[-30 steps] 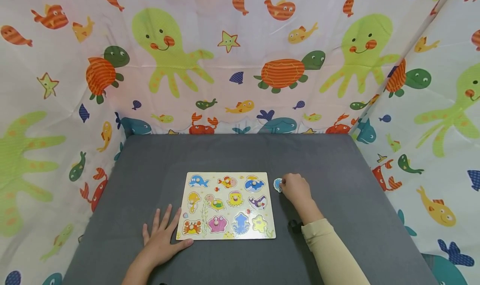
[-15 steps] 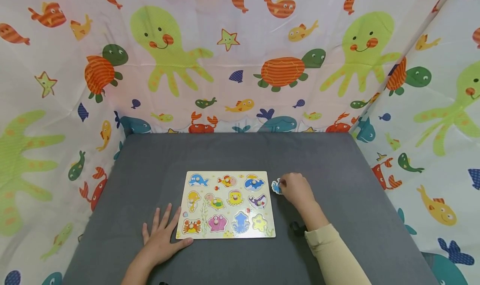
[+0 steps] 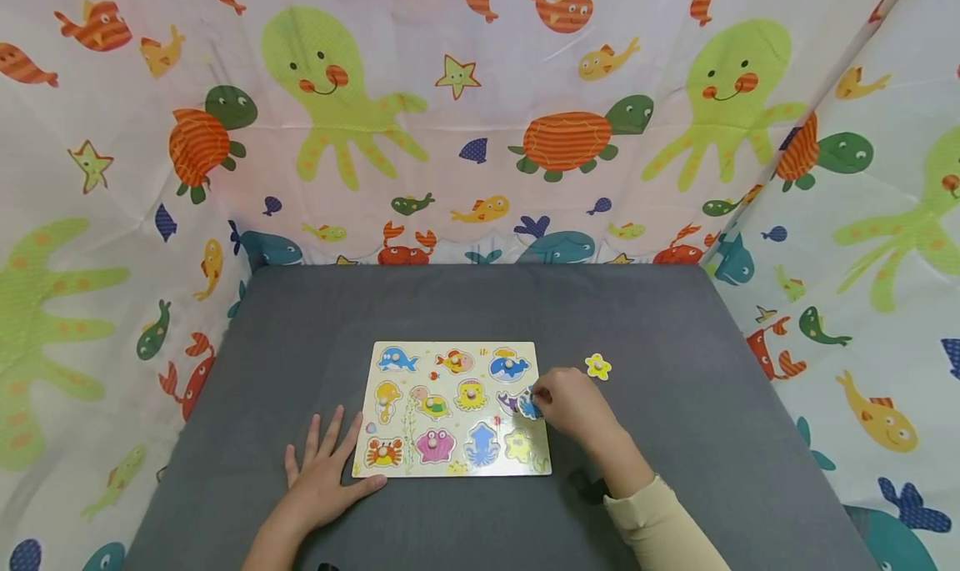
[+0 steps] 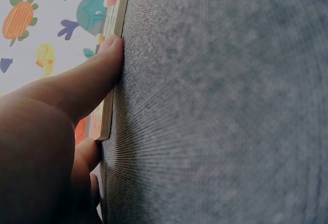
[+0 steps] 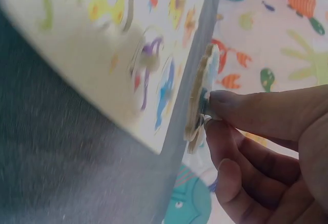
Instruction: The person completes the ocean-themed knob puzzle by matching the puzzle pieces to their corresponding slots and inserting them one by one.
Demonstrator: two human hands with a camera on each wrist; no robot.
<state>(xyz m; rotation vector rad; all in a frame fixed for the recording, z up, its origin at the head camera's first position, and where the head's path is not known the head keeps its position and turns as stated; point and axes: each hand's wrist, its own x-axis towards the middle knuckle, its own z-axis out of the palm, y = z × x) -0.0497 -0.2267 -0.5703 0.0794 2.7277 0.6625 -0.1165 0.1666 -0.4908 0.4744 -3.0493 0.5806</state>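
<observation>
My right hand [image 3: 573, 400] pinches a blue puzzle piece [image 3: 529, 404] by its knob, above the right edge of the wooden peg puzzle board [image 3: 450, 421]. In the right wrist view this piece [image 5: 199, 98] is held edge-on between thumb and forefinger, apart from the board. My left hand [image 3: 322, 471] lies spread at the board's lower left corner; in the left wrist view its thumb [image 4: 97, 78] rests along the board's edge. The board holds several sea-animal pieces, while a blue squid-shaped recess [image 3: 481, 446] and a pale star-shaped recess [image 3: 517, 446] hold no piece.
A yellow star piece [image 3: 597, 366] lies on the grey cloth-covered table [image 3: 675, 421] right of the board. Fabric curtains [image 3: 465, 187] printed with sea animals stand at the back and both sides.
My right hand has lifted the blue puzzle piece from beside the board and carried it left over the board's right edge. The yellow star piece has come into sight. The left hand stays put.
</observation>
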